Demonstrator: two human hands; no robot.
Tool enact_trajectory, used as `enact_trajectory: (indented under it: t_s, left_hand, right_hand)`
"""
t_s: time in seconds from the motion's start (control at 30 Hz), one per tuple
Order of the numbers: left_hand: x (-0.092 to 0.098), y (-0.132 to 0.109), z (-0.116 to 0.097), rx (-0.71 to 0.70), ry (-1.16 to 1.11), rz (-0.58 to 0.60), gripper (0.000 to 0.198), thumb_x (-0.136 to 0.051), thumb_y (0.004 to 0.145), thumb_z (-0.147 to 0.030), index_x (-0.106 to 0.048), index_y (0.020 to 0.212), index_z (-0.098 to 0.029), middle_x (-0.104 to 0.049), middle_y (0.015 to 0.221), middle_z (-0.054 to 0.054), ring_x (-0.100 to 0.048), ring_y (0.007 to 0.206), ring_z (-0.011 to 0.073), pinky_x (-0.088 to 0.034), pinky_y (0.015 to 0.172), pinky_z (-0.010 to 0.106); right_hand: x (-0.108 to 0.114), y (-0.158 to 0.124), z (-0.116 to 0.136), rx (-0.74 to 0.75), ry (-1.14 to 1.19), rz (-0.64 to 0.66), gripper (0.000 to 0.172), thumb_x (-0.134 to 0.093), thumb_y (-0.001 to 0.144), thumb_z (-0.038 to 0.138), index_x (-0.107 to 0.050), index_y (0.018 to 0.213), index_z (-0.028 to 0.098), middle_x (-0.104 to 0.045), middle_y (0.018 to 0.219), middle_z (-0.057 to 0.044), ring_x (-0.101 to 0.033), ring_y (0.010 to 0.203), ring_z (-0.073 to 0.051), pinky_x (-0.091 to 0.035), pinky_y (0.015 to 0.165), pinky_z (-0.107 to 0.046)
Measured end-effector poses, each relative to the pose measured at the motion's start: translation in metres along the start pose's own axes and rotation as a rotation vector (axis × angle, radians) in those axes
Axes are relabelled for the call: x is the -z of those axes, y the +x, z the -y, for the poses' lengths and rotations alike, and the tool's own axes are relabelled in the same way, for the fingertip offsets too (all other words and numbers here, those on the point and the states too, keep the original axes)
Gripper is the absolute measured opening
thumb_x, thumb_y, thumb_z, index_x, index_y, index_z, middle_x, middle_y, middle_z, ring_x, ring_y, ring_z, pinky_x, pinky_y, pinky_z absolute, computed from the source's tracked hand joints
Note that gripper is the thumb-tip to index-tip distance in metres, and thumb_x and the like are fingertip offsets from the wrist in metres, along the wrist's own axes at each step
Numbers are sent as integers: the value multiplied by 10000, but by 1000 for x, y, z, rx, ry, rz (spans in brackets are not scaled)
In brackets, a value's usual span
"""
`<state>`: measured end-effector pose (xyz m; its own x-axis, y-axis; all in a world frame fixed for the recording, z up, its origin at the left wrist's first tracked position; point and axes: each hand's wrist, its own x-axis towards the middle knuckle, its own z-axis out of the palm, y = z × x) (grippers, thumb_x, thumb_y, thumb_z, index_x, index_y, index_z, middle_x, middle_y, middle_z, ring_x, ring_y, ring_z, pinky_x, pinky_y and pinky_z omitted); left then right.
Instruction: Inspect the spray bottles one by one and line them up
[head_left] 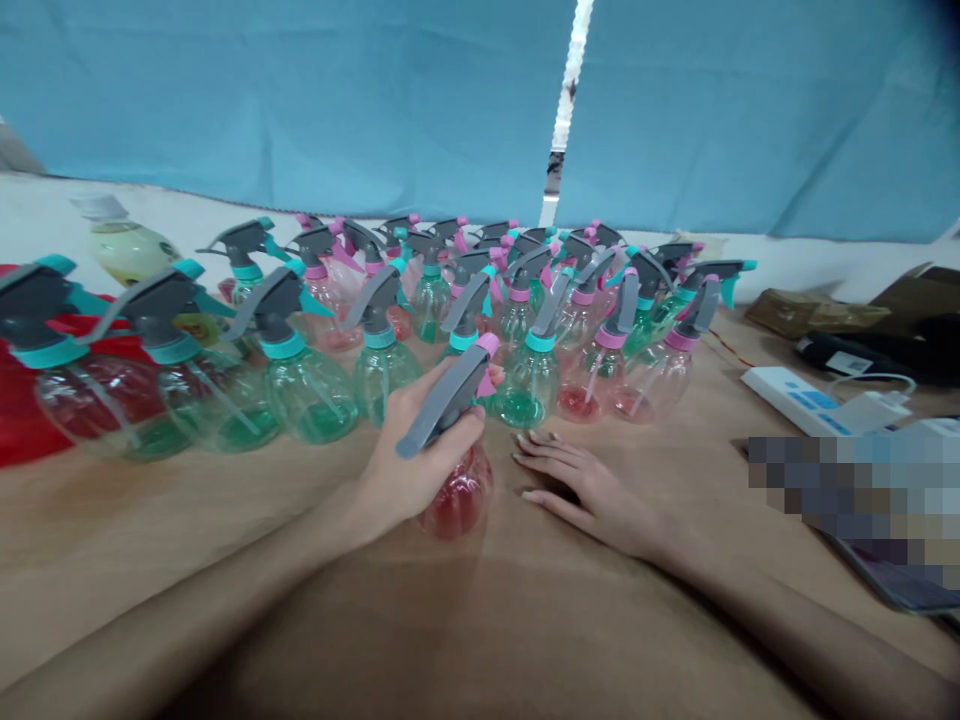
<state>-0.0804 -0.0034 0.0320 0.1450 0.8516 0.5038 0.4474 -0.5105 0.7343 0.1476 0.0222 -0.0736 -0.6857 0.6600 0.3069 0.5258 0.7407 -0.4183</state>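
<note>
head view: left hand (409,455) grips pink spray bottle (459,497).

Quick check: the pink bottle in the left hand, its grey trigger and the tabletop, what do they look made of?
Pink bottle: probably clear tinted plastic; it is glossy and ribbed, and light passes through it. Grey trigger: opaque matte plastic, by its moulded look. Tabletop: tan, dull and smooth; whether paper, board or laminate, I cannot tell.
</note>
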Motion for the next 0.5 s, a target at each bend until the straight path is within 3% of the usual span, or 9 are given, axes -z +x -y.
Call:
enact_trajectory:
  t_s: [0.13,0.3,0.5]
  left_hand:
    - [0,-1,2,36,-18,9,90,-537,793,-225,-602,853,-243,-516,649,-53,-469,553,122,-411,521,242]
    - [2,0,2,2,-12,10,228,-528,782,-200,-633,972,-269,-559,708,-42,-497,599,136,-415,539,250]
    - [4,1,0,-5,-44,47,222,-509,760,-158,-633,919,-250,-570,727,-35,-488,609,141,-403,582,265]
  right_hand:
    - [0,0,1,-7,-19,12,446,-482,933,448,-508,1333,251,-517,1401,-54,-436,1323,-229,-343,1112,-485]
    - [0,0,0,-8,-9,10,445,-487,932,443,-518,1326,241,-521,1397,-59,-433,1325,-232,-341,1113,-483]
    - [1,1,0,-14,-6,38,461,-481,932,453,-510,1334,229,-521,1397,-64,-430,1327,-230,-326,1122,-479]
